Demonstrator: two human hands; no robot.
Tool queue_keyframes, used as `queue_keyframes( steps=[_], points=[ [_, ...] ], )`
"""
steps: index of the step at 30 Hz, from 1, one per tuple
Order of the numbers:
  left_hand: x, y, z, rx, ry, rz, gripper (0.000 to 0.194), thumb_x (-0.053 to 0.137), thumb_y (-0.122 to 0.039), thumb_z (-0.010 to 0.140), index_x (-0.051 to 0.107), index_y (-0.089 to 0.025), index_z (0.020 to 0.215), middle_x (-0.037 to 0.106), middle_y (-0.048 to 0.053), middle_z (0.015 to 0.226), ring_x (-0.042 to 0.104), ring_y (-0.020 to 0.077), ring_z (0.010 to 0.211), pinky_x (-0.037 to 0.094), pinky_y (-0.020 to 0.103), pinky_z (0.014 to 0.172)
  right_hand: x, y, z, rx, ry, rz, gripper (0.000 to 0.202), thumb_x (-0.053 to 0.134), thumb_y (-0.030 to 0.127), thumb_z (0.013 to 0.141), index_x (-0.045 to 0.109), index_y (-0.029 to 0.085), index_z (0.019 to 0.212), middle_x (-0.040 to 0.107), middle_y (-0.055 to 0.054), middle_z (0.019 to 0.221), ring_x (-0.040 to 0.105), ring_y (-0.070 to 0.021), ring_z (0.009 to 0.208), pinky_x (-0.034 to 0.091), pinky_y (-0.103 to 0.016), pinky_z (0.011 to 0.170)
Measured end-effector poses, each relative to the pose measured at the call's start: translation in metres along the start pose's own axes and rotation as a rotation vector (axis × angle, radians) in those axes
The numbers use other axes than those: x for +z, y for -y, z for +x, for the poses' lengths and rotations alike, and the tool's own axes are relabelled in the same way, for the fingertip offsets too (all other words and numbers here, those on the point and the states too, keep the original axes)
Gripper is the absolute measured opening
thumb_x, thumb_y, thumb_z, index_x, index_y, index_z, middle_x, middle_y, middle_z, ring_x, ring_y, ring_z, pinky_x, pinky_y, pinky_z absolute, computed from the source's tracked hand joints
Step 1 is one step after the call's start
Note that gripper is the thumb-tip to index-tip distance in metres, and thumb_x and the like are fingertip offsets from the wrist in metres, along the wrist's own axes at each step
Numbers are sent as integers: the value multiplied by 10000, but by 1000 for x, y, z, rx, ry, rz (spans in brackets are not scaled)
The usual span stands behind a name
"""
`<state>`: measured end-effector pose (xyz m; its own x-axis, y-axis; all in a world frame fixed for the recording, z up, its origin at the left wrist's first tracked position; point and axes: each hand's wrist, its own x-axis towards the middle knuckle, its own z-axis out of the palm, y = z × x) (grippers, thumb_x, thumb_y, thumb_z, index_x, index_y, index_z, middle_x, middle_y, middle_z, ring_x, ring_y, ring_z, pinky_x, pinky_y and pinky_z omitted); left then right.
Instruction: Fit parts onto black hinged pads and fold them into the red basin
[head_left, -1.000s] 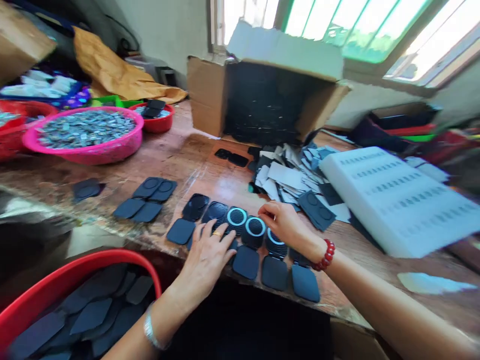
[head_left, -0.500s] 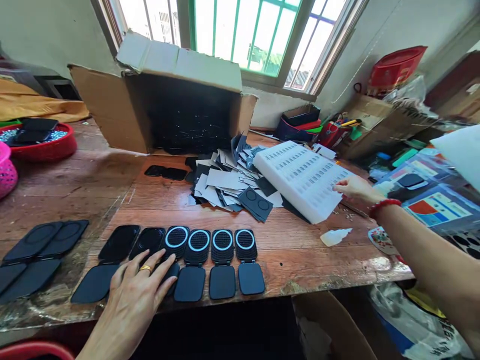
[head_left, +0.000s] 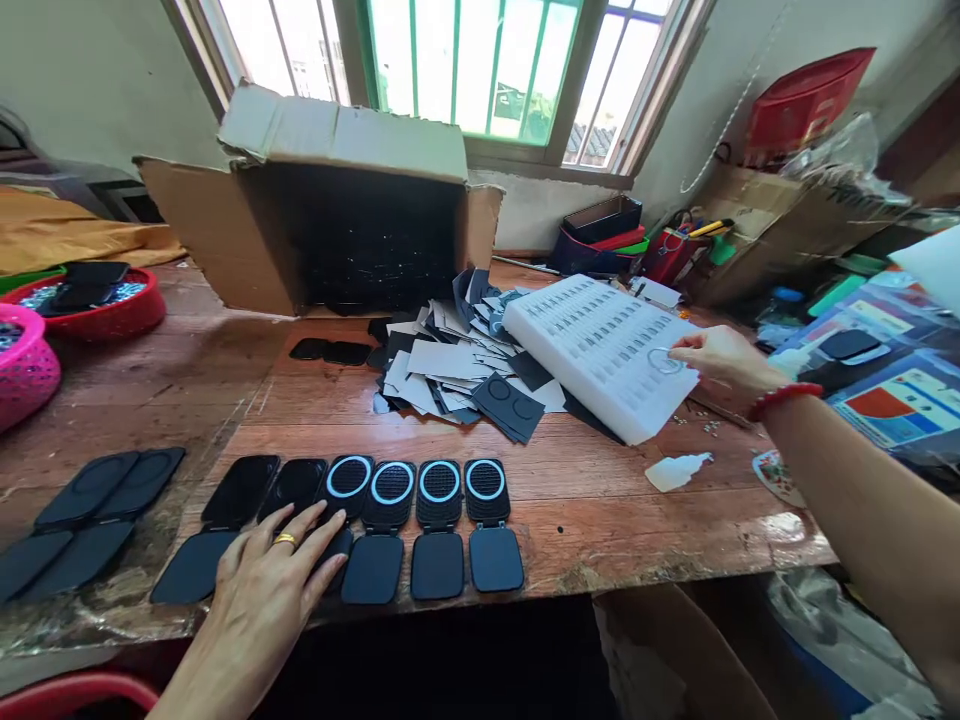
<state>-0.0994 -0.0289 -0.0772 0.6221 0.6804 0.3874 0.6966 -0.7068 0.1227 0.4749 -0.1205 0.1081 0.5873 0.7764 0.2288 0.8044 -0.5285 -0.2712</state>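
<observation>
My left hand [head_left: 270,570] lies with fingers spread over one of the black hinged pads, covering part of its hinge and lower flap. Several of these pads stand unfolded in a row along the table's front edge. A white ring [head_left: 362,476] sits in the upper half of several of them, such as the rightmost pad [head_left: 497,558]; the two at the left of the row show no white ring. At the right, my right hand [head_left: 720,358] pinches a thin pale ring [head_left: 663,361] just over the white foam tray [head_left: 637,420], whose slots run in rows.
Behind the row are a heap of grey and black card pieces [head_left: 450,358] and an open cardboard box [head_left: 217,250]. More black pads [head_left: 90,490] lie at the left, near red and pink baskets [head_left: 30,365]. A small white bottle [head_left: 677,472] lies near the tray.
My right hand has lifted slightly from the tray's right edge, and a pale ring now shows in its fingers. My left hand stays on the same pad. The view has shifted slightly.
</observation>
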Motion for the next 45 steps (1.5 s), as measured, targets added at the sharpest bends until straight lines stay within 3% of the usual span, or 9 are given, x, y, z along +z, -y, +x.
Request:
queue_keyframes(
  steps=[4,7,10,13,17,21,29,38,45],
  points=[
    [-18,-21,7,-76,-2,22,305,521,-369,929,719,-288,1145,715,97,1189,565,349,1183,425,529,972,-14,59,-12,-39,27,-27,114,641,174,845,735,128,799,644,-40,603,521,-152,554,356,-322,595],
    [-35,-31,12,-125,69,-1,329,551,-307,931,661,-252,1236,672,93,1277,543,307,1224,425,481,1008,2,115,-29,-186,62,-11,56,700,167,782,735,193,817,676,-34,656,572,-165,595,390,-326,642],
    [-47,-27,13,-209,62,32,319,573,-262,932,652,-200,1234,672,109,1271,541,302,1233,420,473,1023,35,171,-50,-411,168,174,80,668,198,769,710,204,836,666,-31,646,589,-172,585,419,-316,610],
    [-51,-18,10,-289,52,59,293,618,-260,918,678,-186,1195,688,115,1237,541,320,1228,409,498,1031,75,230,-73,-586,410,417,132,589,288,812,678,194,839,622,-13,607,549,-152,522,415,-282,515],
    [-50,-13,8,-322,67,44,291,682,-277,883,703,-216,1167,692,99,1234,529,346,1229,402,537,1023,125,305,-102,-528,675,649,70,567,174,783,636,183,781,607,11,605,564,-128,516,454,-243,502],
    [-53,-15,10,-334,108,32,312,684,-281,884,692,-222,1190,675,96,1264,505,356,1251,398,548,1025,165,358,-117,-465,798,706,108,551,84,768,610,173,757,598,29,580,562,-105,479,461,-211,465],
    [-54,-14,10,-341,145,12,321,681,-270,888,665,-213,1203,658,84,1280,497,352,1267,412,534,1027,208,384,-124,-522,849,604,124,573,77,819,651,170,794,640,12,586,583,-107,469,466,-193,440],
    [-58,-14,11,-332,172,-2,327,671,-265,893,654,-199,1213,654,89,1274,494,362,1269,407,540,1033,202,389,-134,-793,623,384,242,533,80,849,749,157,770,752,-110,883,681,-213,797,482,-288,738],
    [-58,-15,13,-332,189,22,328,663,-282,898,660,-196,1215,650,95,1282,489,366,1268,392,543,1036,195,376,-136,-871,535,358,308,492,27,860,766,163,895,767,-96,941,698,-208,854,481,-274,768]
  ],
)
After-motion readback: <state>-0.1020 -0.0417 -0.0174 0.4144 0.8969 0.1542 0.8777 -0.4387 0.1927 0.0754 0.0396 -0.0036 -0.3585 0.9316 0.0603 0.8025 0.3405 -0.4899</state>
